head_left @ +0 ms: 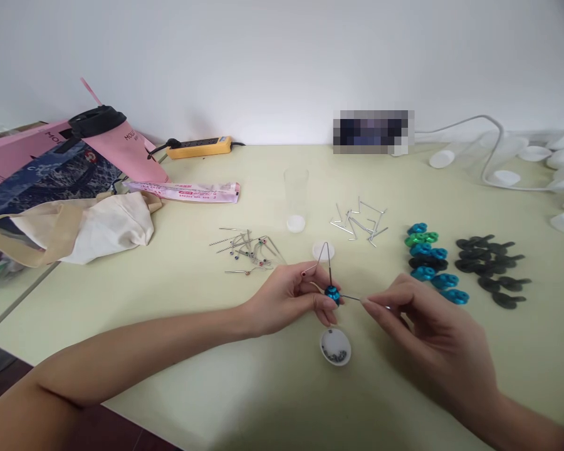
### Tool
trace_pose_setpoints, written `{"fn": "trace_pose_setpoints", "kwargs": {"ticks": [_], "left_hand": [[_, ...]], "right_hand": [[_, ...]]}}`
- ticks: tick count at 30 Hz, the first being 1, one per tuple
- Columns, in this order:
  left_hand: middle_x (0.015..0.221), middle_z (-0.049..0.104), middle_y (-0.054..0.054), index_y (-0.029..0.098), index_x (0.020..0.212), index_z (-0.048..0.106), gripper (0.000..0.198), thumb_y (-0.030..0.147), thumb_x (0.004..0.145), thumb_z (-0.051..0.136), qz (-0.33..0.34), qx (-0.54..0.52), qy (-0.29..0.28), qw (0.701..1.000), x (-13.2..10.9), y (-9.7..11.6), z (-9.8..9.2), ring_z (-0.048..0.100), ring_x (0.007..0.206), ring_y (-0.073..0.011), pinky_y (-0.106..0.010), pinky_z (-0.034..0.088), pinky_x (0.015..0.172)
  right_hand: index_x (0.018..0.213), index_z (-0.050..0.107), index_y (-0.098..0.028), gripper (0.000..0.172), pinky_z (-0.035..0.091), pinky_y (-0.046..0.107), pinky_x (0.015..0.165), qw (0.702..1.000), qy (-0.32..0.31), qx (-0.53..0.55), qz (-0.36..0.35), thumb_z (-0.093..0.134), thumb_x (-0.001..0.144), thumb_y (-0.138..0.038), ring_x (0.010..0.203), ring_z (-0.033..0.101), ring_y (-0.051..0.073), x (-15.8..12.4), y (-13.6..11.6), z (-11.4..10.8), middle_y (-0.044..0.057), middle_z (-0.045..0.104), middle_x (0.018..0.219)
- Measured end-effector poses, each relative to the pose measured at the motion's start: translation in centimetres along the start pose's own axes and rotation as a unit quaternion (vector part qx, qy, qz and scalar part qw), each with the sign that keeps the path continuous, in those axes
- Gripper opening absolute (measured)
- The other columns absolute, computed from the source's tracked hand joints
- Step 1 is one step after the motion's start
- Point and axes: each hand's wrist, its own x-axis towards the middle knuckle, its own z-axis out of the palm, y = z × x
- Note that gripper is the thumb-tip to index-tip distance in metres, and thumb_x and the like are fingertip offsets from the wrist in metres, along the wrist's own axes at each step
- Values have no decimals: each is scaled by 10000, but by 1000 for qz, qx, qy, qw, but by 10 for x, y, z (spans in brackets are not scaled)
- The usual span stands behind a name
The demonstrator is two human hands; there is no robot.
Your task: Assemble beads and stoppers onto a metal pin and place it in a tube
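Observation:
My left hand (282, 299) pinches a small blue metal fitting (332, 294) between thumb and fingers. A bent metal wire (329, 263) stands up out of the fitting's top, with a small reddish bead at its free end. My right hand (435, 332) is closed on a thin hex key (351, 297), whose tip meets the fitting's side; whether it sits in a hole I cannot tell. Just below my left fingers lies a small white dish (336, 346) holding tiny dark screws. Behind the fitting is a round white lid (323, 251), partly hidden by the wire.
Bent wires with coloured beads (249, 250) lie left. L-shaped hex keys (360, 222) are farther back, near a clear cup (296, 200). Blue, green and black fittings (427, 254) and black curved pieces (491, 263) lie right. A pink tumbler (122, 147) and cloth bag (108, 228) stand left.

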Motion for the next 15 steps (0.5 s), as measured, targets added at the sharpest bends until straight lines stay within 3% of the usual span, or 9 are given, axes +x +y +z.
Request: {"fn": "trace_pose_setpoints", "kwargs": {"ticks": [15], "left_hand": [[686, 667, -36, 132, 850, 565, 158, 184, 788, 700, -8, -2, -7, 1000, -2, 0, 1, 675, 680, -152, -304, 562, 684]], "right_hand": [[734, 623, -243, 153, 339, 264, 478, 999, -15, -45, 10, 593, 883, -250, 540, 467, 132, 1, -5, -1, -15, 513, 624]]}}
